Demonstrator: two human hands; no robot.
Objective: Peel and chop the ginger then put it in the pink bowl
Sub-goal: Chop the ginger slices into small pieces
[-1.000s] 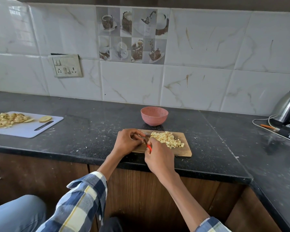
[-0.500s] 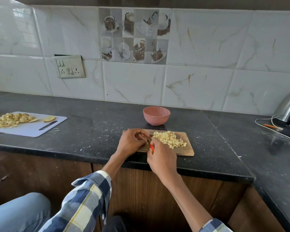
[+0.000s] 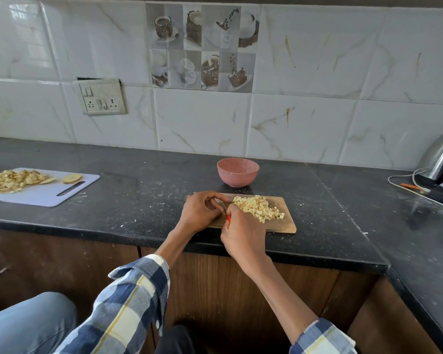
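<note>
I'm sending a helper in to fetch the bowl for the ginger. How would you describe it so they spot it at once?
Start at the black countertop under the tiled wall. Near its middle lies a wooden cutting board heaped with chopped ginger. Just behind that board, toward the wall, stands the pink bowl: small, round, the only bowl there.

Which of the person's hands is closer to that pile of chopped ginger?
Right. The right hand touches the chopped ginger pile's near-left edge; the left hand sits further left.

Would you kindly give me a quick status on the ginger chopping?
Right hand grips knife; left hand steadies something unseen. Chopped ginger heaped on wooden board. Pink bowl unobstructed.
</note>
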